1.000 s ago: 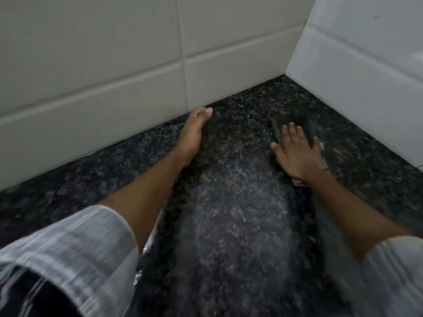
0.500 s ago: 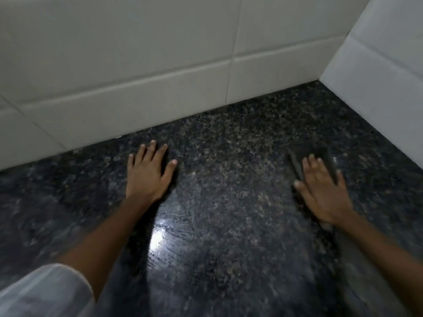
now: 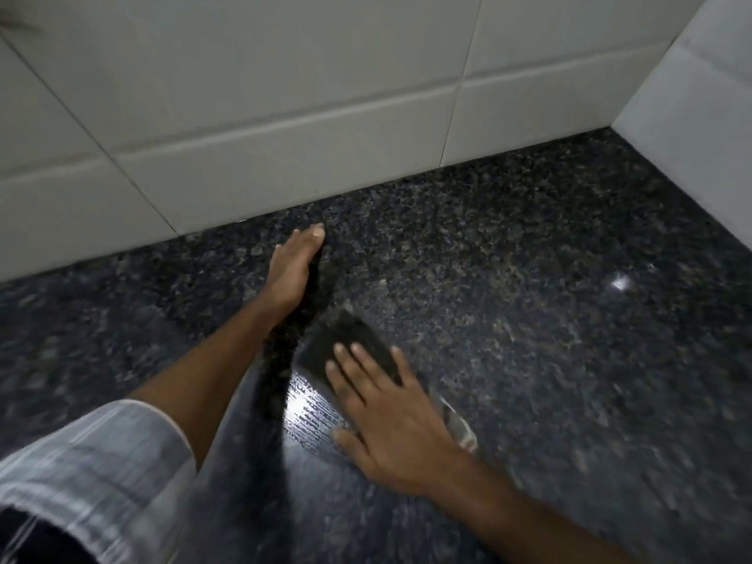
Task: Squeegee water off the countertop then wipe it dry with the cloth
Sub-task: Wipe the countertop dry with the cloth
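Cloth (image 3: 346, 343) under right hand (image 3: 390, 417), pressed on countertop (image 3: 529, 319).

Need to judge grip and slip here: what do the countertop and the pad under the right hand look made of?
Countertop: polished speckled dark stone, likely granite; it glints where wet. Pad under the right hand: dark, matte, flat rectangle, perhaps sponge or folded cloth; blur leaves it open.

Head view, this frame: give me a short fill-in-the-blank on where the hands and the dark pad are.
1. The right hand presses flat on a dark ____.
2. The left hand rests on its edge near the tiled ____.
3. The countertop is dark speckled ____.

Missing words: pad; wall; stone
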